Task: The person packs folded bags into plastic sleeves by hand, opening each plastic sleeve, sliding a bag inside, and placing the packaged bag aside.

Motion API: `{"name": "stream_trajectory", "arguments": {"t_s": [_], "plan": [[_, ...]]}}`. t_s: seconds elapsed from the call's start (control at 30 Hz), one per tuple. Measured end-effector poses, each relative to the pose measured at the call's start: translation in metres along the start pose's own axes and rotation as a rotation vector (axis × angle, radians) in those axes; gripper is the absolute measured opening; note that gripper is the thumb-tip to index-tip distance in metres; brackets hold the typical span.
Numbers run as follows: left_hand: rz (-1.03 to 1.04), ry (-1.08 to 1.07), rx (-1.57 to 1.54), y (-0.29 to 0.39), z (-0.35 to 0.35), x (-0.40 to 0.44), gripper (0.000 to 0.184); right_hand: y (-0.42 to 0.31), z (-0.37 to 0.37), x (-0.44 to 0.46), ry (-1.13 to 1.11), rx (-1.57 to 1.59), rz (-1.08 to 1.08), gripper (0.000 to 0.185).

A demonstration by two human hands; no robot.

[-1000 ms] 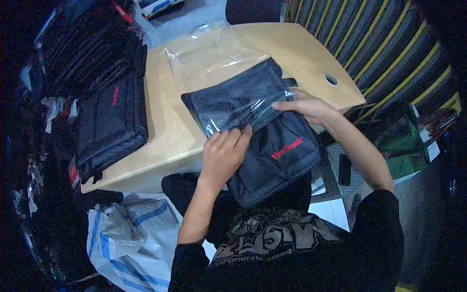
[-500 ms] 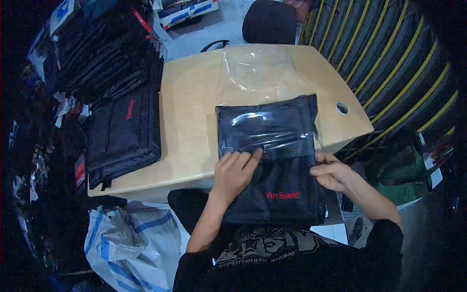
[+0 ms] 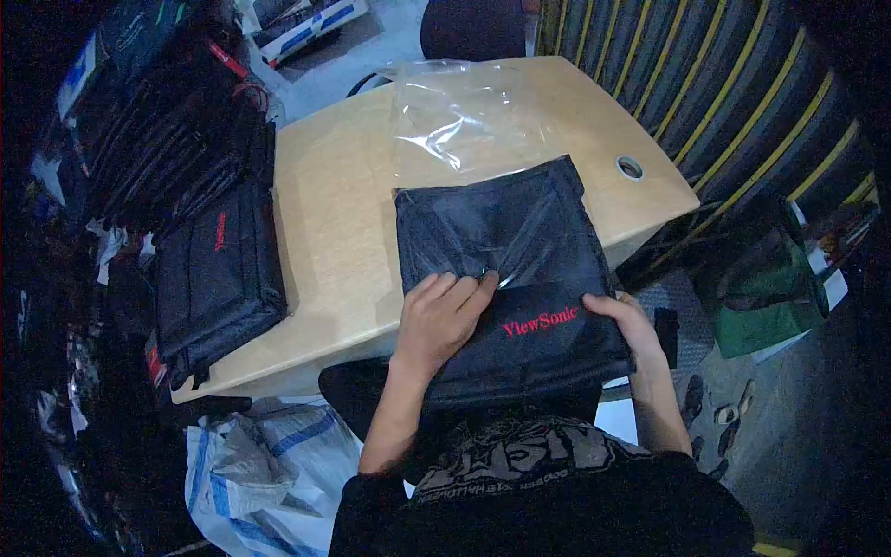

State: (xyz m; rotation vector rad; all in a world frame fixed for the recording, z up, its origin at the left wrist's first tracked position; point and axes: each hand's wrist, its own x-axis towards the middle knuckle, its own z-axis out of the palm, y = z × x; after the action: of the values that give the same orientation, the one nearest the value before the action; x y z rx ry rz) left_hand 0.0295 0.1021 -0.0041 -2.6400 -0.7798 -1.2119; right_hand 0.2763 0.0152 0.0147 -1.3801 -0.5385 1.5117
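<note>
A black bag with red ViewSonic lettering (image 3: 557, 348) lies partly on the wooden table and partly over my lap. A clear plastic sleeve (image 3: 464, 116) extends from the bag's far end across the table, and its film covers the upper part of the bag. My left hand (image 3: 443, 316) is closed on the film over the middle of the bag, fingers bent together. My right hand (image 3: 628, 327) grips the bag's right edge, with the thumb on top near the lettering and the other fingers partly hidden beneath.
More black bags (image 3: 223, 260) are piled at the left on the wooden table (image 3: 334, 204). A white and blue woven sack (image 3: 269, 464) sits below. Striped dark rolls (image 3: 705, 84) stand at the right, near a green bag (image 3: 756, 297) and a dark chair (image 3: 473, 28).
My right hand has gone from the plastic at the upper right to the bag's right edge. The red lettering now sits higher on the bag, and the film lies lower and flatter around my left hand.
</note>
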Motion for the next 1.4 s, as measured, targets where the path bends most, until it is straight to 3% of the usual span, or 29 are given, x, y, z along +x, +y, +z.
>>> {"name": "stream_trajectory", "arguments": {"t_s": [0.13,0.27,0.33,0.4,0.47,0.57,0.6,0.7,0.83,0.97,1.0,1.13,1.23,1.4], "plan": [[0.091,-0.091,0.019,0.01,-0.006,0.006,0.029,-0.009,-0.008,0.021,-0.116,0.147,0.026,0.034],[0.022,-0.018,-0.034,0.008,-0.007,0.01,0.025,0.0,0.001,0.02,-0.383,0.99,-0.249,0.047],[-0.052,0.047,-0.091,0.005,-0.007,0.017,0.024,0.017,0.016,0.009,-0.575,0.908,-0.419,0.054],[-0.055,0.054,-0.076,0.002,-0.001,0.02,0.027,0.032,0.027,0.002,-0.533,0.696,-0.511,0.051],[-0.051,0.027,-0.075,0.005,0.002,0.024,0.029,0.042,0.027,0.001,-0.207,0.359,-0.585,0.048],[-0.067,0.011,0.016,0.025,0.008,0.055,0.027,0.032,0.027,0.002,-0.126,0.357,-0.546,0.045],[-0.035,-0.013,0.009,0.028,0.013,0.064,0.03,0.035,0.027,0.006,-0.032,0.204,-0.646,0.036],[0.097,-0.068,0.061,0.036,0.036,0.095,0.029,0.03,0.029,0.008,-0.027,0.09,-0.664,0.031],[0.084,-0.115,-0.012,0.038,0.053,0.123,0.023,0.02,0.022,0.006,0.018,-0.173,-0.641,0.029],[0.115,-0.077,-0.152,0.037,0.05,0.129,0.016,0.0,0.018,0.012,0.101,-0.584,-0.672,0.037],[0.11,-0.073,-0.192,0.033,0.05,0.131,0.014,-0.012,0.023,0.008,0.106,-0.685,-0.63,0.049],[0.087,-0.177,-0.29,0.027,0.025,0.142,0.01,-0.024,0.029,0.021,0.137,-1.019,-0.854,0.069],[0.112,-0.263,-0.287,0.021,0.016,0.145,0.011,-0.044,0.045,0.016,0.149,-1.189,-0.6,0.07],[0.156,-0.352,-0.132,0.034,0.018,0.138,0.01,-0.033,0.038,0.058,0.209,-0.966,-0.681,0.036]]}}
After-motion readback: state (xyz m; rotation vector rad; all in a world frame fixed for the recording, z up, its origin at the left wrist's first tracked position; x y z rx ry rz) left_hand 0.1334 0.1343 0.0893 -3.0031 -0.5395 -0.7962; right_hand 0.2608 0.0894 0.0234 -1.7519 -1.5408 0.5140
